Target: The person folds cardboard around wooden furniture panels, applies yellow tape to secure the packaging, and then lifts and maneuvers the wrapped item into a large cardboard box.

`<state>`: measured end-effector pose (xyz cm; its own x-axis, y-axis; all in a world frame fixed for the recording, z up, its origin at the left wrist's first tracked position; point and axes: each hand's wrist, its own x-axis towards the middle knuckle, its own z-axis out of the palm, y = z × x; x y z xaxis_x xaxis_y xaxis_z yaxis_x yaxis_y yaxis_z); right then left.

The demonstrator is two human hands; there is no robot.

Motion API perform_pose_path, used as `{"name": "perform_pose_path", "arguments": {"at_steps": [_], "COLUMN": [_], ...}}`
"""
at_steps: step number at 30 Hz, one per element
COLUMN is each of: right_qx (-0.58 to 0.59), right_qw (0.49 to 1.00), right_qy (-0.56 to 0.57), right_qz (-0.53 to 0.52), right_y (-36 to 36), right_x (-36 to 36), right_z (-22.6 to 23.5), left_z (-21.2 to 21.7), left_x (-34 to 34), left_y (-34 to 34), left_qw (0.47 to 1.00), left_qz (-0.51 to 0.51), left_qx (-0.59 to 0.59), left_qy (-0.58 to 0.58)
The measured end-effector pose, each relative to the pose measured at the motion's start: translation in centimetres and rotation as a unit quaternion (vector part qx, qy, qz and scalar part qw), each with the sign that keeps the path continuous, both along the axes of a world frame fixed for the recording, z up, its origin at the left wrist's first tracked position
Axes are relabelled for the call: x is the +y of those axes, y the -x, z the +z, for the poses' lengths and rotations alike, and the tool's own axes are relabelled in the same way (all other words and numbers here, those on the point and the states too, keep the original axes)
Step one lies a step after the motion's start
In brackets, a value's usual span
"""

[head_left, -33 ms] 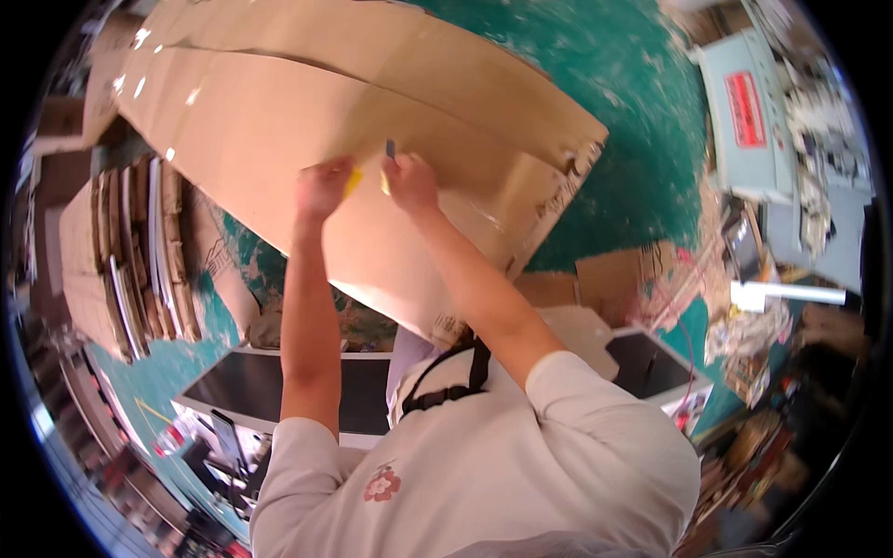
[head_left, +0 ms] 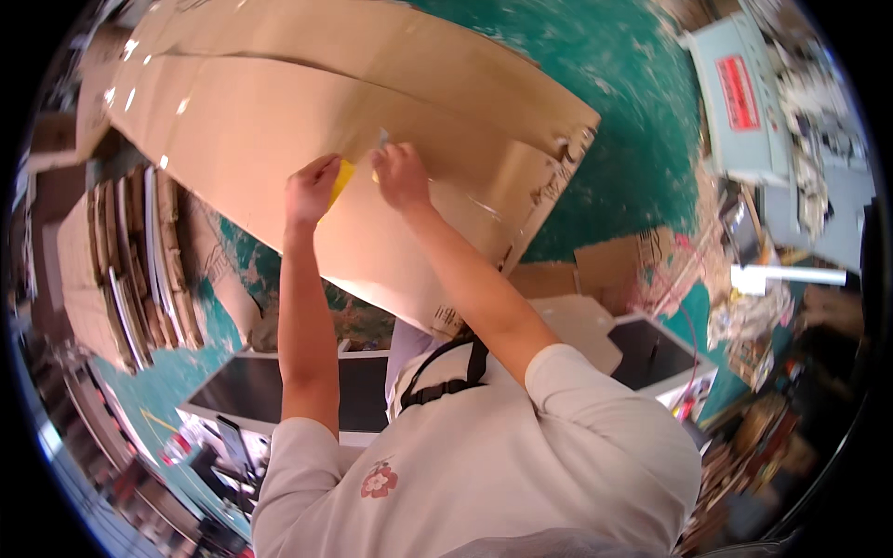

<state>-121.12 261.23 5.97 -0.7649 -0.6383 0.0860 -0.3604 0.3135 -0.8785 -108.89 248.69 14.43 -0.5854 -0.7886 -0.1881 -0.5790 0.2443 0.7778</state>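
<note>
Both my hands are above a large flat brown cardboard box. My left hand is closed on a flat yellow piece, whose exact kind I cannot make out. To its right, my right hand is closed round a small tool with a grey, blade-like tip pointing away from me. A bit of yellow shows at the edge of that fist. The rest of the tool is hidden by the fingers. A small gap separates the two hands.
Flattened cardboard stands stacked at the left. Dark panels in a pale frame lie close before me. A pale green cabinet with a red label stands at the far right, on the green floor. Cardboard scraps lie right of the box.
My left hand has shifted slightly left and more of the yellow piece shows. My right hand has moved slightly left, its tool's tip now looking paler and blurred.
</note>
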Motion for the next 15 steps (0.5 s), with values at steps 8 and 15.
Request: {"name": "perform_pose_path", "arguments": {"at_steps": [8, 15], "right_qx": [0.024, -0.276], "right_qw": [1.000, 0.858], "right_qy": [-0.003, -0.032], "right_qz": [0.012, -0.432], "right_y": [3.0, -5.1], "right_x": [19.4, 41.6], "right_z": [4.9, -12.5], "left_z": [2.0, 11.4], "left_x": [11.8, 24.9], "left_y": [-2.7, 0.0], "left_qw": [0.894, 0.815], "left_qz": [-0.234, -0.556], "left_qx": [0.032, -0.035], "left_qy": [-0.381, -0.160]}}
